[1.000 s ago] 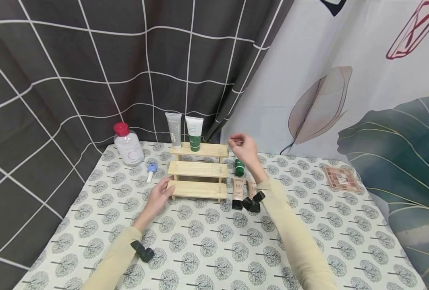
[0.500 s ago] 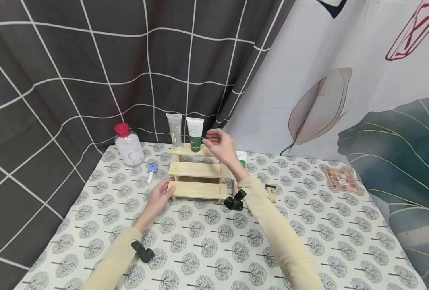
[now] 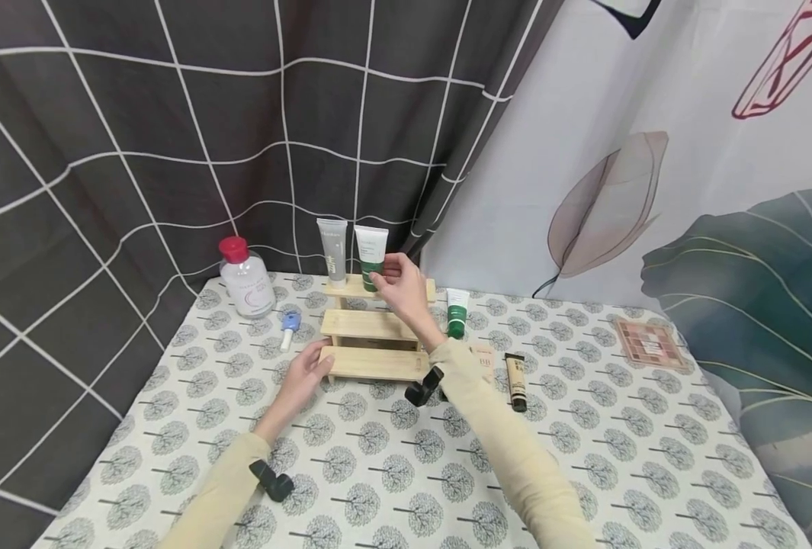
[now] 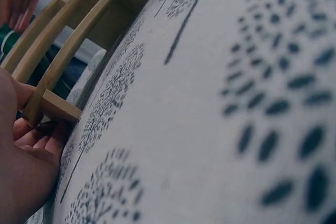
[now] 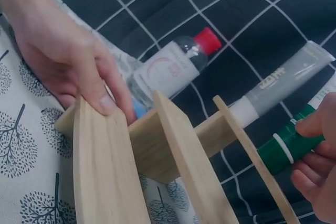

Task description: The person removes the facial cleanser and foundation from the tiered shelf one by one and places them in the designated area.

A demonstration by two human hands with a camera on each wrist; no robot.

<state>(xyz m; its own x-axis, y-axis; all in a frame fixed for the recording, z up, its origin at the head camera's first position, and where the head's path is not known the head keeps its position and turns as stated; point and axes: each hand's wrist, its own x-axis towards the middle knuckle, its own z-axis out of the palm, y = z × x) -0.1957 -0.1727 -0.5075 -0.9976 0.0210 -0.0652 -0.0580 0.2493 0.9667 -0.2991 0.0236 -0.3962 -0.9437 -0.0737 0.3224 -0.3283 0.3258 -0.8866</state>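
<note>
Pale wooden rack (image 3: 361, 325) is standing between both hands: fingers of the left hand (image 3: 304, 367) are clamping its lowest step (image 3: 374, 364), probably for steadying; above, fingers of the right hand (image 3: 406, 295) are pinching the green-and-white tube (image 3: 371, 242) on the top step (image 3: 344, 292), perhaps adjusting it.

A green and white tube (image 3: 371, 244) stands upright atop a three-tiered wooden rack (image 3: 378, 362).

Head: I'm looking forward and down, farthest off.
Left wrist: I'm peering low along the tablecloth (image 4: 184, 114), close up.
Right wrist: I'm facing my left hand (image 5: 68, 51), close.
Shared: both wrists are showing the shelf (image 5: 107, 169).
</note>
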